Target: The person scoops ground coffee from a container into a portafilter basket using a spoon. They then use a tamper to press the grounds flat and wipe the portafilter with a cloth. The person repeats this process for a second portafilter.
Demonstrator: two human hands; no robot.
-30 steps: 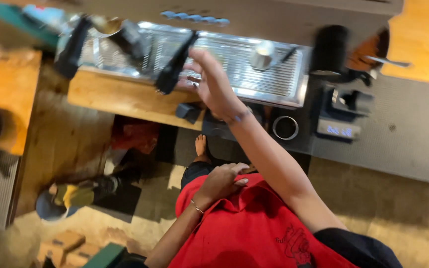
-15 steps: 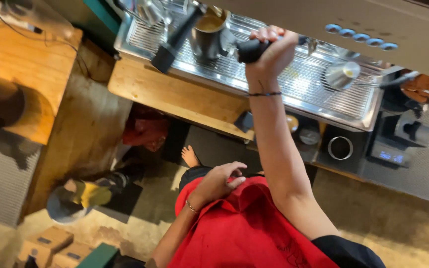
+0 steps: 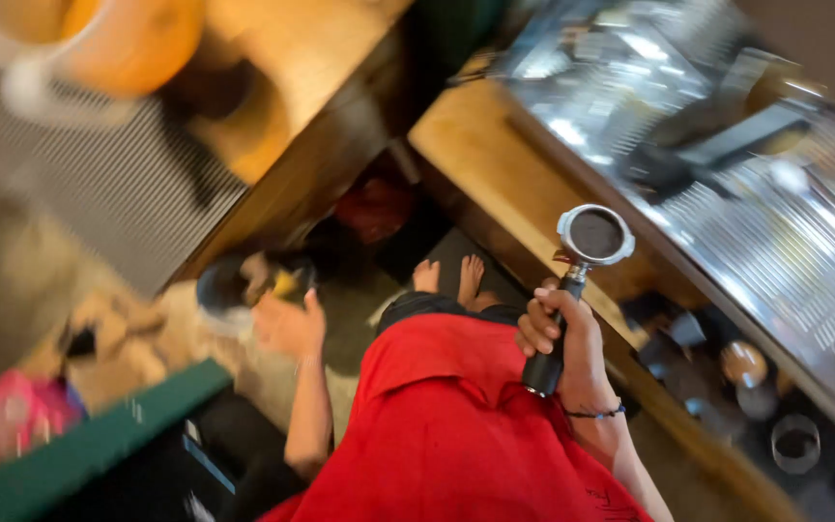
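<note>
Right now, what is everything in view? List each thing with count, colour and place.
portafilter: one, steel basket holding dark grounds, black handle, raised beside the wooden counter edge
espresso machine: one, steel, blurred, upper right
wooden counter: one, tan, under the machine
cup: one, orange and white, blurred, top left
red apron: one, lower centre
bare feet: two, on the floor below the counter
left hand: open, empty, out to the side
right hand: grip closed around the portafilter handle
</note>
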